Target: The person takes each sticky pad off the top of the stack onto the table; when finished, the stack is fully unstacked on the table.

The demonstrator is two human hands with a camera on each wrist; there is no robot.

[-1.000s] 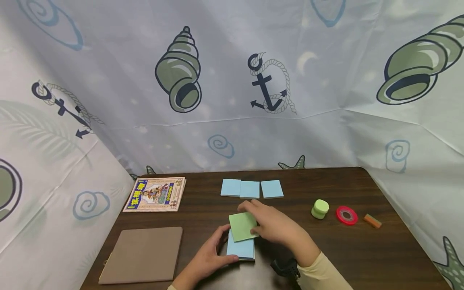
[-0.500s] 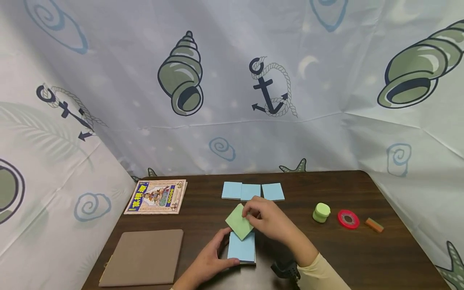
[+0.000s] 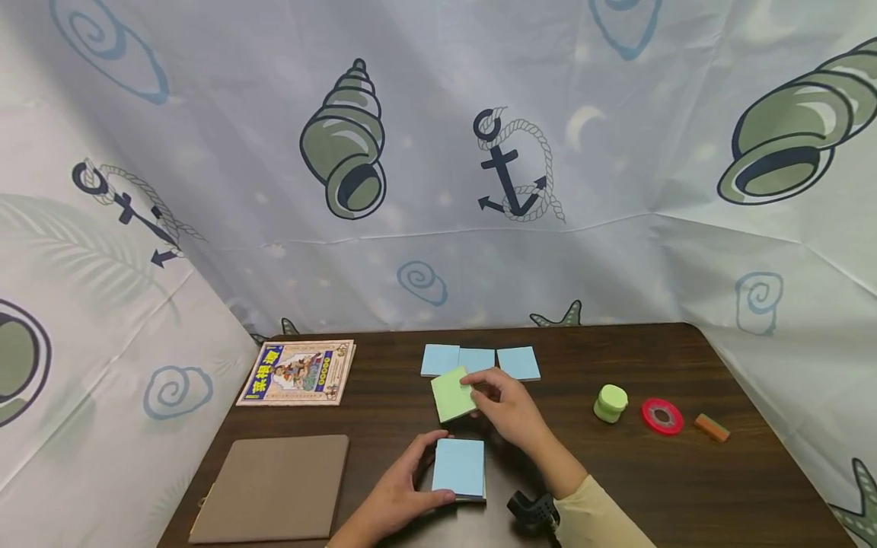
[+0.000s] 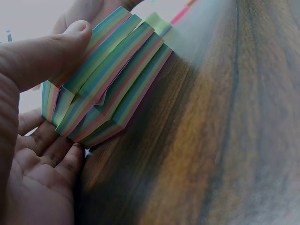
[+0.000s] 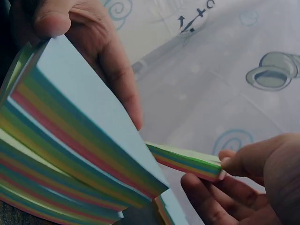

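A thick stack of sticky-note pads (image 3: 459,466) with a blue top sheet stands at the table's front middle. Its striped, multicoloured edges (image 4: 110,84) show in the left wrist view, slightly fanned. My left hand (image 3: 400,491) holds this stack from the left, thumb at the near side and fingers round the far side. Beyond the stack, my right hand (image 3: 510,411) pinches a green-topped sticky-note pad (image 3: 452,397) by its right edge. In the right wrist view, thumb and fingers clasp the end of that green-topped pad (image 5: 187,161). Three blue-topped pads (image 3: 518,364) lie in a row behind it.
Left of the hands lie a brown notebook (image 3: 270,491) and, farther back, illustrated booklets (image 3: 298,373). At right are a green lidded container (image 3: 610,403), a red ring-shaped roll (image 3: 661,416) and an orange-and-green block (image 3: 712,428). A patterned curtain (image 3: 438,167) hangs behind the table.
The right hand has turned the green-topped pad and carried it from over the stack toward the row of blue pads. The left hand has stayed at the stack.
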